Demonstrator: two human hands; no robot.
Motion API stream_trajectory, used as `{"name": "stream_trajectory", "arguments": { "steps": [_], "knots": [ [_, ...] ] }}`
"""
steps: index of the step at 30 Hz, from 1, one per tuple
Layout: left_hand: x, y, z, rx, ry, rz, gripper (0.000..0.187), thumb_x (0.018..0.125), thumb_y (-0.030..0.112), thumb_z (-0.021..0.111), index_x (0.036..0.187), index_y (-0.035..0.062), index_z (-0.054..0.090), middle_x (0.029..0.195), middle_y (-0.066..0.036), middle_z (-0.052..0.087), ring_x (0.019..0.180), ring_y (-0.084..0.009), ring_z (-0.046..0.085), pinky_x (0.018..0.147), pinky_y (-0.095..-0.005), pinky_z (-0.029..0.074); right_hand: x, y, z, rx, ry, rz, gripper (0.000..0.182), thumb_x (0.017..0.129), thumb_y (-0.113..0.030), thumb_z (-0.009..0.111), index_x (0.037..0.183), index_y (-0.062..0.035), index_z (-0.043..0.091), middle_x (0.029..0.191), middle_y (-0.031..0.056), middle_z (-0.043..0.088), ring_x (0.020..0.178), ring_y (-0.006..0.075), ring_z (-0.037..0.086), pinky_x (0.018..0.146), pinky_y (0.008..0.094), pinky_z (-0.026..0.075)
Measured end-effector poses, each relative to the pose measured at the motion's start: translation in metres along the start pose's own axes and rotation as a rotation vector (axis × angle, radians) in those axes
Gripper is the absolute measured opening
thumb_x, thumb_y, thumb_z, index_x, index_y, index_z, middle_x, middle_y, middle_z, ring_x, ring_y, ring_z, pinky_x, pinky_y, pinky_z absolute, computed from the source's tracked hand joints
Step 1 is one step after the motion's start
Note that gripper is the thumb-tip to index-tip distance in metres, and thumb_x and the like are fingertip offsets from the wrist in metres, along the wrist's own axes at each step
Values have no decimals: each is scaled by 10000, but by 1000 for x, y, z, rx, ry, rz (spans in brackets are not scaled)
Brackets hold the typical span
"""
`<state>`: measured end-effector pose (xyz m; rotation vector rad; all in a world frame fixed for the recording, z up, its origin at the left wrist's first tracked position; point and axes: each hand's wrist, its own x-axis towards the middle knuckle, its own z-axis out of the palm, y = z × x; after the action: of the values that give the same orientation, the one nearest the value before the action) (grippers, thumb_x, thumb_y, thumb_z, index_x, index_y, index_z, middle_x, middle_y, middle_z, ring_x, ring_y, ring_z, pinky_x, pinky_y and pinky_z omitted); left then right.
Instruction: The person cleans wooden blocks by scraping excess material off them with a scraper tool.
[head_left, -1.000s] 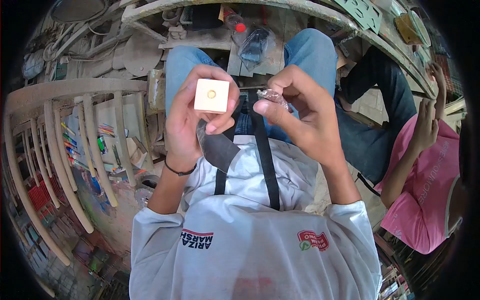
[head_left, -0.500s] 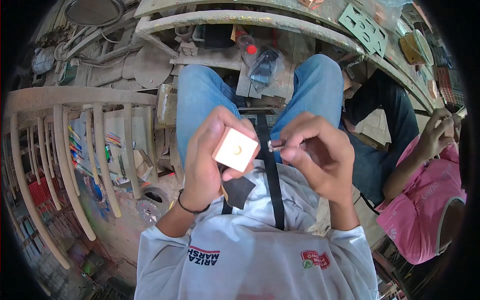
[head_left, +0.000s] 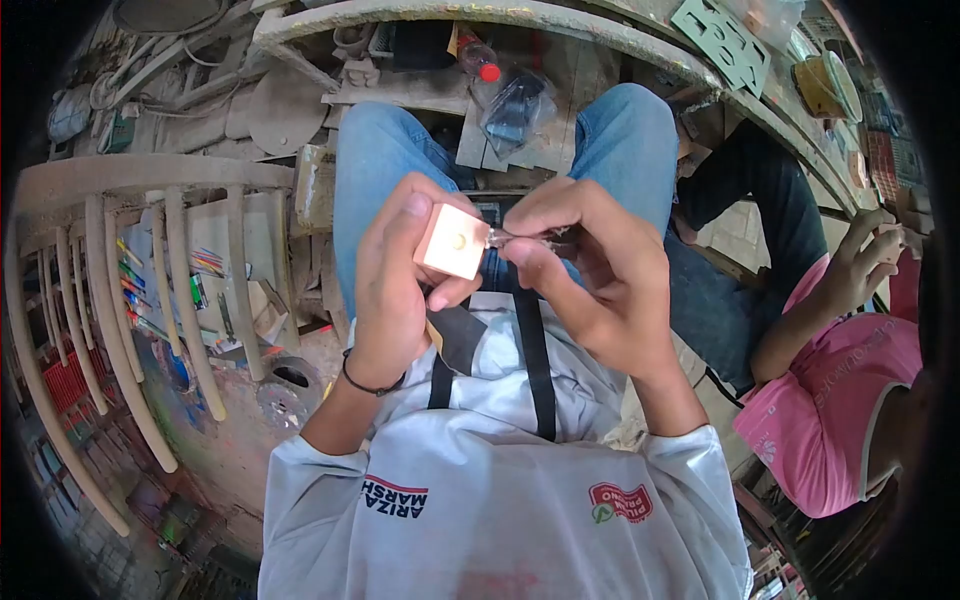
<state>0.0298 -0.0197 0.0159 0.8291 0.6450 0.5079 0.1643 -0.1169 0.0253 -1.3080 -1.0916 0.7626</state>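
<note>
My left hand (head_left: 388, 265) grips a small pale wooden block (head_left: 440, 255) with a round mark in the middle of its upper face. Below that hand hangs a dark piece of what looks like sandpaper (head_left: 459, 338), with a tan back edge. My right hand (head_left: 605, 270) pinches a small, thin metallic piece (head_left: 497, 238) between thumb and forefinger. The tip of this piece is right at the block's right side. The rest of it is hidden by the fingers, and I cannot tell its exact kind.
A wooden chair back (head_left: 150, 170) with slats stands at left, over pens (head_left: 205, 262). Ahead are a bench rail (head_left: 480, 14), a red-capped bottle (head_left: 487, 70) and a plastic-wrapped dark item (head_left: 515, 112). A person in a pink shirt (head_left: 840, 400) sits at right.
My right hand has moved left, bringing the metallic piece to the block's side. The block has shifted slightly up and left, and the whole view has shifted a little.
</note>
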Motion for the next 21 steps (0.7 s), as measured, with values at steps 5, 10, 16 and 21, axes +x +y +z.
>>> {"name": "stream_trajectory", "arguments": {
  "steps": [5, 10, 16, 21],
  "knots": [
    [1, -4, -2, 75, -4, 59, 345, 974, 321, 359, 878, 16, 488, 718, -77, 557, 449, -45, 357, 387, -186, 245, 4, -12, 0, -77, -25, 52, 94, 829, 69, 582, 919, 75, 558, 835, 108, 597, 648, 95, 532, 560, 212, 431],
    [4, -4, -6, 114, -25, 125, 240, 926, 182, 356, 845, 7, 499, 745, -88, 576, 461, -48, 367, 393, -185, 259, 5, -4, 5, -55, 20, 18, 86, 834, 40, 599, 907, 72, 566, 831, 106, 611, 651, 100, 544, 598, 220, 451],
    [5, -2, -11, 300, -140, 295, 228, 913, 110, 359, 873, -23, 540, 791, -85, 601, 601, -87, 532, 555, -202, 422, 4, 2, 0, -82, -15, 5, 90, 816, 49, 609, 899, 57, 573, 891, 113, 577, 782, 143, 551, 703, 246, 457],
    [0, -2, -6, 389, -125, 359, 131, 897, 54, 481, 960, -33, 556, 828, -76, 605, 739, -104, 591, 654, -218, 460, 7, 14, 4, -79, 75, -112, 121, 739, 14, 671, 823, 21, 584, 783, 86, 564, 702, 182, 560, 627, 270, 449]
  ]
}}
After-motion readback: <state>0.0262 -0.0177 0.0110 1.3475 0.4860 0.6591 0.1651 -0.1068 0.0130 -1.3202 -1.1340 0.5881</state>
